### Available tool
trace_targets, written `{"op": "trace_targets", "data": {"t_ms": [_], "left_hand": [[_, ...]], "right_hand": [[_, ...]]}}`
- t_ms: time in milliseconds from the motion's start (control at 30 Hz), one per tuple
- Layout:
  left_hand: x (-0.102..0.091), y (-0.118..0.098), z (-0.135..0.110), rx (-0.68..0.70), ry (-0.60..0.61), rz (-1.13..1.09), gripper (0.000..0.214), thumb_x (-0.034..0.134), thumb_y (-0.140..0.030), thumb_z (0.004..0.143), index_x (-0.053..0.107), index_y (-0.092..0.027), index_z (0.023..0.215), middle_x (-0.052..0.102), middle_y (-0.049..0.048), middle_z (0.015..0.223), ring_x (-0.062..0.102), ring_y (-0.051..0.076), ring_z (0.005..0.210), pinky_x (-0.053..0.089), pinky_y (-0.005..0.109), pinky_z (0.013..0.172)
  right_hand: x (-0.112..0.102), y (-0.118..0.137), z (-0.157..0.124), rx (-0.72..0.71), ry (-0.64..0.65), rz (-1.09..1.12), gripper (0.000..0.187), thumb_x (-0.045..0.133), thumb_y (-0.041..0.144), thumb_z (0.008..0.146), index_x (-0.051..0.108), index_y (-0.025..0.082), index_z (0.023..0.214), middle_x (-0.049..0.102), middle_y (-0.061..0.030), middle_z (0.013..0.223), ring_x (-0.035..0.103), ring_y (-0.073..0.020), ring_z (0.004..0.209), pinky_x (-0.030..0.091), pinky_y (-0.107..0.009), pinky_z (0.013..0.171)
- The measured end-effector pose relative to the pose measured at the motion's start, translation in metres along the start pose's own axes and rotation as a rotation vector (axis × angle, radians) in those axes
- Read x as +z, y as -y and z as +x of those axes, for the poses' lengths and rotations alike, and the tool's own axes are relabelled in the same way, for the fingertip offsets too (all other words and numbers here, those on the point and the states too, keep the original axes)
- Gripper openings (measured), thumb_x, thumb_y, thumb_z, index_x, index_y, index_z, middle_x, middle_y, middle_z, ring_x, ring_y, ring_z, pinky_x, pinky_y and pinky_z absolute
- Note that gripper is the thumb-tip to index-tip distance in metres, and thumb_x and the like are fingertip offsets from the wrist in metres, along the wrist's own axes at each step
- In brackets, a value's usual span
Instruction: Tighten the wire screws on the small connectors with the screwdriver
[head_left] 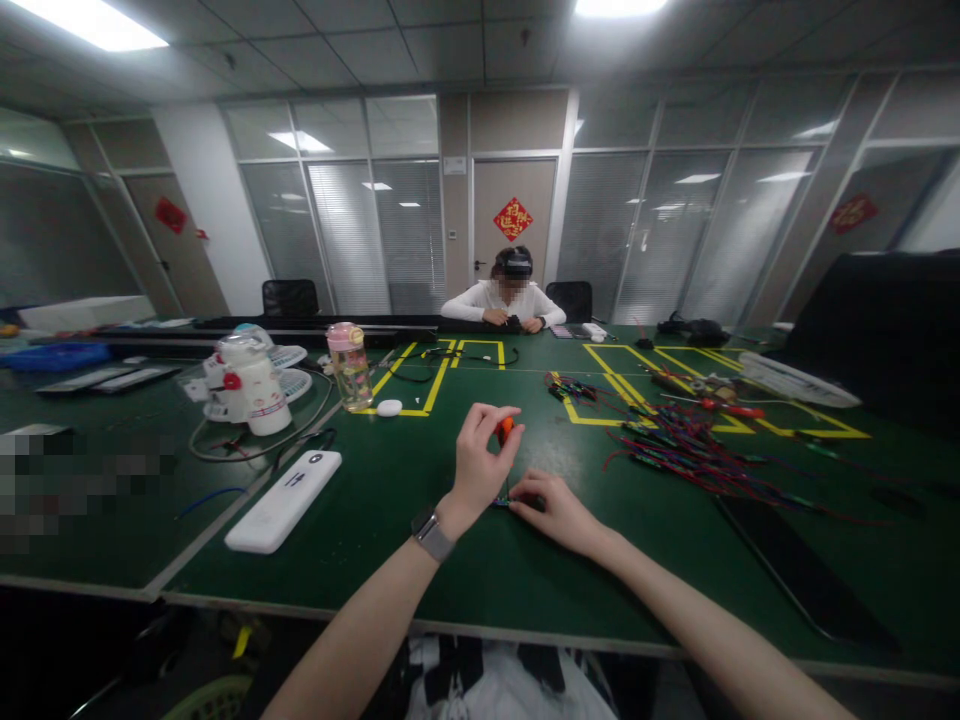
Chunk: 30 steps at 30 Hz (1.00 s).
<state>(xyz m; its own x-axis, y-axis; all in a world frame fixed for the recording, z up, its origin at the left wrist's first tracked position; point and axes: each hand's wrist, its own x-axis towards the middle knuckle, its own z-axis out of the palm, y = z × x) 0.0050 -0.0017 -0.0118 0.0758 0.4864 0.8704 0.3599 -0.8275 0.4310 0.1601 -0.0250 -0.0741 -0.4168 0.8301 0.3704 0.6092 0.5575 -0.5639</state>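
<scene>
My left hand (480,462) is raised over the green table (420,560), its fingers pinched round the orange handle of a small screwdriver (505,430) that points down. A grey watch sits on that wrist. My right hand (551,505) rests on the table just right of it, fingers closed on a small dark part (504,500) lying under the screwdriver tip; the part is too small to name.
A white power strip (283,500) lies at the left. Behind it stand a white bottle (255,385) and a pink-lidded cup (349,366). A heap of red wired parts (675,445) spreads at the right. Another person (504,300) sits across the table.
</scene>
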Motion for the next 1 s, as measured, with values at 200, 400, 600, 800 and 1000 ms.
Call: {"op": "trace_targets", "data": {"t_ms": [200, 400, 600, 800, 1000], "left_hand": [[-0.0034, -0.0025, 0.0012, -0.015, 0.053, -0.067, 0.028, 0.04, -0.02, 0.096, 0.061, -0.02, 0.114, 0.059, 0.0069, 0.104, 0.058, 0.016, 0.097, 0.047, 0.03, 0.085], [-0.0025, -0.0024, 0.0016, -0.019, 0.013, -0.044, 0.021, 0.047, -0.02, 0.093, 0.064, -0.019, 0.107, 0.062, 0.006, 0.097, 0.059, 0.017, 0.091, 0.048, 0.03, 0.082], [-0.0028, -0.0016, -0.0003, -0.024, 0.028, -0.018, 0.025, 0.045, -0.025, 0.095, 0.065, -0.021, 0.111, 0.057, 0.0055, 0.095, 0.057, 0.016, 0.088, 0.048, 0.029, 0.078], [-0.0006, -0.0007, 0.0002, -0.016, 0.059, -0.08, 0.031, 0.043, -0.02, 0.095, 0.056, -0.02, 0.123, 0.062, 0.0075, 0.104, 0.058, 0.017, 0.096, 0.048, 0.032, 0.086], [-0.001, 0.0009, -0.0003, 0.003, 0.021, 0.001, 0.022, 0.055, -0.028, 0.09, 0.066, -0.022, 0.108, 0.054, 0.0034, 0.089, 0.056, 0.015, 0.083, 0.048, 0.028, 0.076]], "right_hand": [[0.001, -0.001, -0.0001, -0.002, -0.007, 0.007, 0.011, 0.061, 0.021, 0.084, 0.071, 0.017, 0.087, 0.06, -0.0043, 0.082, 0.058, -0.017, 0.076, 0.047, -0.028, 0.071], [0.0006, -0.0018, 0.0006, -0.005, -0.006, 0.004, 0.011, 0.06, 0.02, 0.084, 0.071, 0.017, 0.087, 0.06, -0.0046, 0.082, 0.058, -0.0171, 0.076, 0.047, -0.028, 0.07], [0.0013, -0.0025, -0.0001, -0.009, -0.008, -0.003, 0.011, 0.06, 0.021, 0.084, 0.071, 0.018, 0.087, 0.06, -0.004, 0.081, 0.058, -0.0168, 0.075, 0.047, -0.028, 0.069], [0.0007, -0.003, -0.0003, -0.012, -0.005, 0.003, 0.012, 0.06, 0.021, 0.084, 0.071, 0.018, 0.089, 0.06, -0.0044, 0.083, 0.058, -0.0167, 0.076, 0.047, -0.028, 0.07], [0.0007, -0.0027, 0.0005, -0.008, 0.002, -0.01, 0.011, 0.06, 0.021, 0.084, 0.071, 0.018, 0.087, 0.06, -0.004, 0.082, 0.058, -0.0168, 0.076, 0.046, -0.028, 0.069]]}}
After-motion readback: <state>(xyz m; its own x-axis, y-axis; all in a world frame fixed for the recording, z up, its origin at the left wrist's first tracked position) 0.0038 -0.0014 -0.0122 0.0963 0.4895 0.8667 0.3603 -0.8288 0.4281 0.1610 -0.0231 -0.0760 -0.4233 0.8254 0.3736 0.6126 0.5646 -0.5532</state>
